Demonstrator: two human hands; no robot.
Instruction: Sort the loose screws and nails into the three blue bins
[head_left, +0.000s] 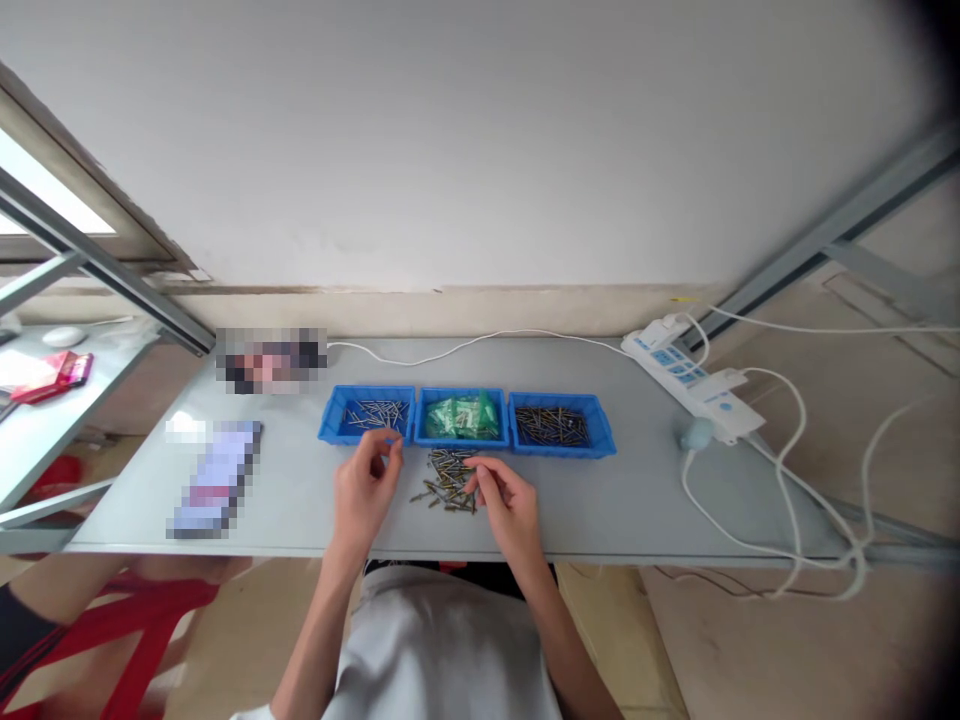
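My left hand [366, 488] is raised just in front of the left blue tray [325, 425], its thumb and fingers curled together; whatever they hold is too small to make out. Silver screw-like pieces [379, 412] lie in that tray. Over the right edge of a pile of small brass-and-silver fasteners [448, 480], my right hand [514, 503] has thumb and forefinger pinched; I cannot make out anything between them. The middle blue tray [459, 440] holds a green plastic bag [465, 415]. Dark screw-like pieces [551, 425] fill much of the right blue tray [600, 430].
A phone-like object [217, 480] lies at the left, with a blurred-out item [271, 362] behind it. A white power strip [690, 385] with plugs and loose cables [795, 470] occupies the right side. Behind the table [637, 510] stands a wall. A person's leg [67, 600] shows at lower left.
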